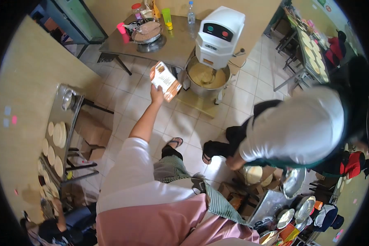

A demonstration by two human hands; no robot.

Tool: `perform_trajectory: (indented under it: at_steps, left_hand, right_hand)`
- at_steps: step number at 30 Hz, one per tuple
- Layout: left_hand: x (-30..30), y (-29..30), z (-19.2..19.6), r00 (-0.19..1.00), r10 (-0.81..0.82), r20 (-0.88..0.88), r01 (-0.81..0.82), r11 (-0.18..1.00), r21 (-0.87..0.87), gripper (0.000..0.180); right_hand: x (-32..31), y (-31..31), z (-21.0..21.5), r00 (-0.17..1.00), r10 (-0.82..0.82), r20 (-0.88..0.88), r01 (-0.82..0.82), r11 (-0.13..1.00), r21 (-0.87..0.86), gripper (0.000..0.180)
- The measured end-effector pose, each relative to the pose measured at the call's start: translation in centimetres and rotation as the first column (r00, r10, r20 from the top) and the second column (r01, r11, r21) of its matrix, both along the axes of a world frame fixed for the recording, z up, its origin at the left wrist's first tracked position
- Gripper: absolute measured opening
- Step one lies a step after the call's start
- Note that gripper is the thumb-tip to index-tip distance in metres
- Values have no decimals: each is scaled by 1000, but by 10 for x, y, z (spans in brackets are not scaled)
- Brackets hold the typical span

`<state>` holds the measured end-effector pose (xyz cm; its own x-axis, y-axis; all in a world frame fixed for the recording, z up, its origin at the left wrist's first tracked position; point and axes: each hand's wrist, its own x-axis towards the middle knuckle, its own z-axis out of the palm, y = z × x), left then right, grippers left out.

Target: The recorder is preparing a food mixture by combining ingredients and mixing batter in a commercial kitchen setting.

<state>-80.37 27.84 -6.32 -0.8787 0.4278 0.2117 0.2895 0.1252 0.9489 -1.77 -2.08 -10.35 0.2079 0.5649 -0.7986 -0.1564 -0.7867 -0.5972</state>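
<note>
My left hand [157, 95] reaches forward, its fingers closed round the lower edge of an orange and white carton [165, 80]. The carton is held tilted in the air, to the left of a large white stand mixer [220, 37]. Below the mixer's head, its metal bowl [191, 84] holds a pale yellow batter [207, 76], with the beater partly sunk in it. Whether the carton is open or closed I cannot tell. My right hand is not in view.
Behind the carton, a metal table [168, 51] bears a bowl of brown powder [148, 33], a bottle [191, 13] and cups. A person in white [295, 127] bends close on my right. Flat round pieces [58, 134] lie on the left table; bowls [294, 182] stand at lower right.
</note>
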Motion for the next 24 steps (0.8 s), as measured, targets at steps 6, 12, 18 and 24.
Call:
perform_trajectory:
  at_steps: [6,12,18,24]
  left_hand:
    - [-67,156,18,970,-107,220,108,994,6,20]
    - [-126,222,-30,855,-85,512,72,996,45,20]
    - [-220,233,-44,977,209,-38,-212,961,-175,82]
    - [-365,319,84,869,107,-484,-239,946,-220,59]
  right_hand:
    - [-84,-1,45,988,106,110,-84,979,-185,36]
    - [-162,50,72,971,228,71,-216,965,-149,32]
    - [-234,144,72,968,231,97,-219,969,-118,27]
    - [-342,247,81,748,510,424,-568,823,12,26]
